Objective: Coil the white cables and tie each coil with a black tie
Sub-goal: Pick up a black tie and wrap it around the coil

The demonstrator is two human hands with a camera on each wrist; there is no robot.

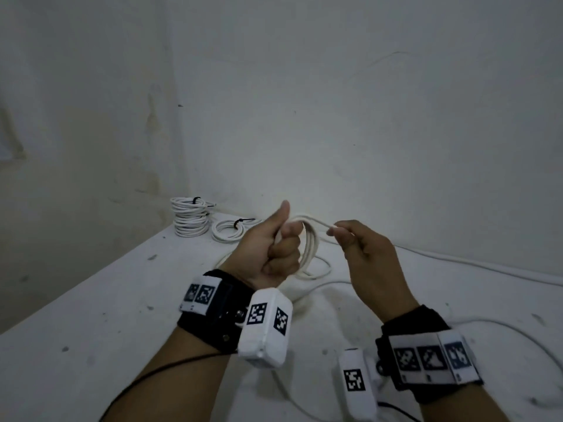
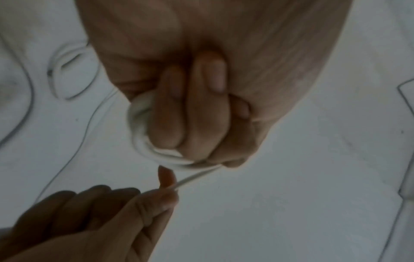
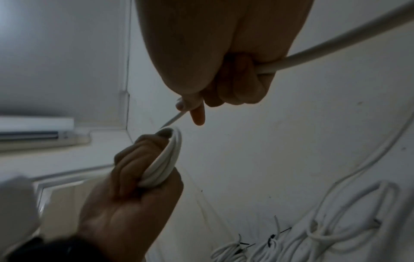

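Above the table (image 1: 91, 300), the left hand (image 1: 271, 254) grips the coil (image 1: 310, 248), fingers curled through its loops, thumb raised. Just to its right, the right hand (image 1: 365, 254) pinches the cable (image 1: 320, 224) between thumb and fingertips. A short, nearly level span joins pinch to coil top. Loose cable trails rightward across the table, so the right hand is placed to feed the next loop. Tied coils (image 1: 190, 219) lie at the far left corner.

place: bare indoor work corner | evidence: scuffed white walls (image 1: 335, 102) meeting at a corner; stained white counter (image 1: 91, 300); tied cable coils (image 1: 189, 219) stacked against the wall
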